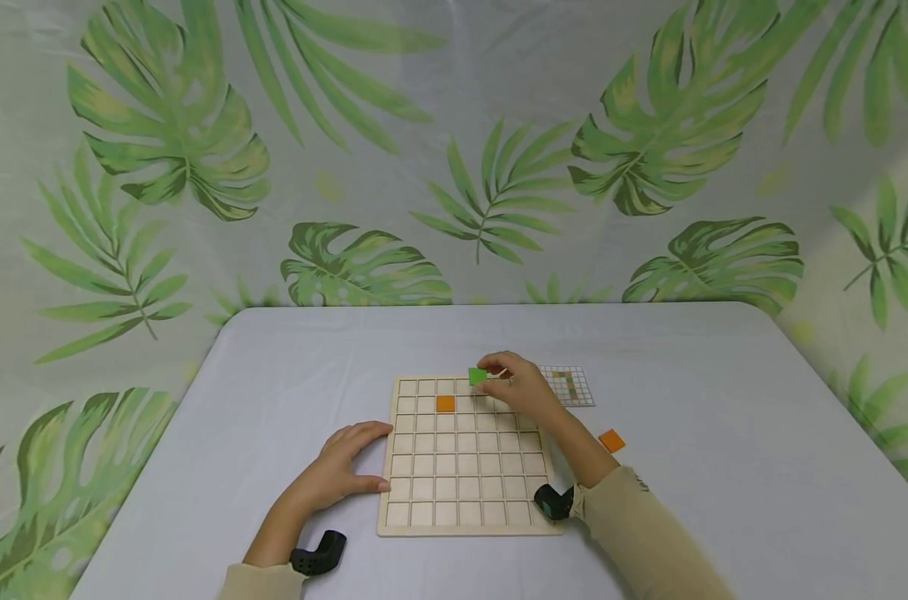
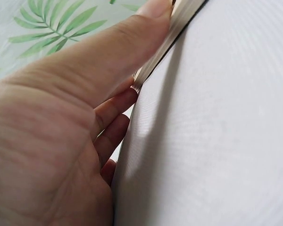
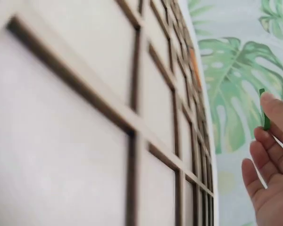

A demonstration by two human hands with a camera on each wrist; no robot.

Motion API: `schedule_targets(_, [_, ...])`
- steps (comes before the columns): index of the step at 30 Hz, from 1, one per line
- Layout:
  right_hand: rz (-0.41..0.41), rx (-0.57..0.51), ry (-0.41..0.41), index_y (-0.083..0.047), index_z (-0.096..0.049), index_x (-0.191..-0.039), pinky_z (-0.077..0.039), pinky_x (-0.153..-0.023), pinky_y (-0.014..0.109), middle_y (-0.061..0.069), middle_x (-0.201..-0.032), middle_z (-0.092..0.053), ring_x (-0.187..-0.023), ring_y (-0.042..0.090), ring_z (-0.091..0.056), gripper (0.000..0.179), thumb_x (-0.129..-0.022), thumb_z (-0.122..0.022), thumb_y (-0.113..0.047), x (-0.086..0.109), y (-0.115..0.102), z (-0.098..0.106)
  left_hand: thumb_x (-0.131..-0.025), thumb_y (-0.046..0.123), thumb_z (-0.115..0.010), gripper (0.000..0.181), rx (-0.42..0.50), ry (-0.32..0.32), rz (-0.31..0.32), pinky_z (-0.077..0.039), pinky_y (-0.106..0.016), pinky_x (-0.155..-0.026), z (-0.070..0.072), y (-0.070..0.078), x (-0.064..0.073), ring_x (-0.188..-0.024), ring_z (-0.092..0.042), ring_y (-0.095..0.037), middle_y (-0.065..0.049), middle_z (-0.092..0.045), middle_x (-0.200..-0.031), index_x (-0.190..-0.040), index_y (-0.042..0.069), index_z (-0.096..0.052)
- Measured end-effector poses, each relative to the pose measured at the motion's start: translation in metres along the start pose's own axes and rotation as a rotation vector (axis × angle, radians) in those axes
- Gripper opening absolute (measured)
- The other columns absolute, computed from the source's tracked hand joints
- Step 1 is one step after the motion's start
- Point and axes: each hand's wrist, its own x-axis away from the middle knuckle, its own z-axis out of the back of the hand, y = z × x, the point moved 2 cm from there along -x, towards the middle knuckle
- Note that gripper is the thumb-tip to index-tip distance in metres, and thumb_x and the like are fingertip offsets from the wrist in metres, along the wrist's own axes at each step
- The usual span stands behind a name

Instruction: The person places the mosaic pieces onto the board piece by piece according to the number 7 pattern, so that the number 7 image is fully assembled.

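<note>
A square wooden grid board lies on the table, with an orange square tile in a cell of its second row from the far edge. Between thumb and fingers my right hand pinches a green square tile above the far edge of the board. The right wrist view shows that green tile edge-on in the fingertips, off the grid. My left hand touches the left edge of the board, thumb and fingers spread; its thumb rests at the board's side in the left wrist view.
A printed grid card with coloured squares lies right of the board, partly behind my right hand. Nearer, a loose orange tile sits beside my right forearm. A leaf-patterned curtain hangs behind the white table.
</note>
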Motion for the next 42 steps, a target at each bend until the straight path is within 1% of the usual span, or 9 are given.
schedule_targets(3, [-0.050,0.009,-0.036,-0.007,-0.060,-0.108,-0.046,-0.079,0.031,0.002,-0.102,-0.058,-0.093,0.018,-0.053,0.030,-0.081,-0.068,-0.018,0.001,0.007,-0.010,-0.062,0.045,-0.077,0.080,-0.003,-0.002,0.002,-0.016,-0.052,-0.102,0.000,-0.001,0.000,-0.126,-0.029,-0.029,-0.001,-0.044,-0.133,-0.131,0.018,-0.047])
schedule_targets(9, [-0.130,-0.002,-0.104,-0.010,-0.060,-0.106,-0.046,-0.081,0.031,-0.001,-0.102,-0.056,-0.094,0.015,-0.053,0.031,-0.079,-0.070,-0.021,0.004,0.015,-0.023,-0.062,0.044,-0.077,0.079,0.003,-0.006,0.010,-0.015,-0.051,-0.103,0.001,-0.001,0.000,-0.126,-0.028,-0.029,-0.003,-0.043,-0.133,-0.131,0.018,-0.047])
schedule_targets(12, [-0.114,0.020,-0.125,-0.011,-0.061,-0.105,-0.045,-0.082,0.031,-0.001,-0.103,-0.055,-0.095,0.014,-0.052,0.030,-0.078,-0.070,-0.021,0.004,0.016,-0.027,-0.062,0.044,-0.077,0.079,0.000,-0.006,0.008,-0.015,-0.052,-0.102,0.001,0.000,0.001,-0.126,-0.029,-0.030,-0.003,-0.044,-0.133,-0.130,0.018,-0.048])
schedule_targets(17, [-0.044,0.111,-0.177,-0.012,-0.063,-0.104,-0.042,-0.084,0.033,-0.002,-0.102,-0.053,-0.097,0.014,-0.049,0.032,-0.077,-0.071,-0.026,0.003,0.014,-0.030,-0.062,0.045,-0.077,0.079,-0.007,-0.008,-0.003,-0.015,-0.052,-0.102,0.002,0.000,0.001,-0.126,-0.029,-0.030,-0.004,-0.044,-0.133,-0.130,0.016,-0.047])
schedule_targets(22, [-0.066,0.108,-0.209,-0.013,-0.063,-0.109,-0.040,-0.086,0.034,-0.002,-0.104,-0.051,-0.098,0.015,-0.046,0.034,-0.079,-0.069,-0.026,0.005,0.012,-0.029,-0.063,0.045,-0.076,0.079,-0.009,-0.009,-0.018,-0.015,-0.052,-0.102,0.002,0.000,0.001,-0.126,-0.029,-0.031,-0.005,-0.044,-0.132,-0.130,0.015,-0.047])
schedule_targets(28, [-0.109,0.068,-0.205,-0.010,-0.057,-0.119,-0.042,-0.087,0.032,0.002,-0.109,-0.053,-0.102,0.016,-0.049,0.044,-0.080,-0.068,-0.024,0.006,0.008,-0.021,-0.063,0.046,-0.076,0.078,0.005,-0.011,-0.018,-0.015,-0.052,-0.102,0.001,0.000,0.001,-0.126,-0.029,-0.031,-0.004,-0.044,-0.133,-0.130,0.017,-0.047])
schedule_targets(33, [-0.077,0.036,-0.173,-0.007,-0.052,-0.124,-0.041,-0.089,0.037,0.009,-0.115,-0.052,-0.106,0.024,-0.048,0.047,-0.082,-0.066,-0.022,0.011,0.000,-0.007,-0.063,0.046,-0.076,0.078,0.003,-0.003,-0.020,-0.016,-0.052,-0.102,0.001,-0.001,0.000,-0.126,-0.029,-0.030,-0.004,-0.044,-0.133,-0.130,0.017,-0.048])
schedule_targets(36, [-0.070,0.033,-0.148,-0.007,-0.052,-0.124,-0.041,-0.089,0.043,0.009,-0.118,-0.051,-0.107,0.029,-0.047,0.047,-0.082,-0.066,-0.022,0.018,-0.007,0.005,-0.063,0.046,-0.076,0.078,0.002,-0.006,-0.015,-0.016,-0.051,-0.102,0.001,-0.001,0.000,-0.126,-0.029,-0.029,-0.003,-0.043,-0.133,-0.130,0.018,-0.048])
schedule_targets(42, [-0.051,0.103,-0.107,-0.009,-0.053,-0.124,-0.042,-0.086,0.048,0.004,-0.120,-0.052,-0.107,0.030,-0.048,0.049,-0.080,-0.068,-0.026,0.043,-0.011,0.031,-0.063,0.046,-0.076,0.078,-0.006,-0.011,-0.014,-0.016,-0.051,-0.102,0.001,0.001,-0.001,-0.126,-0.029,-0.030,-0.004,-0.044,-0.133,-0.130,0.017,-0.048])
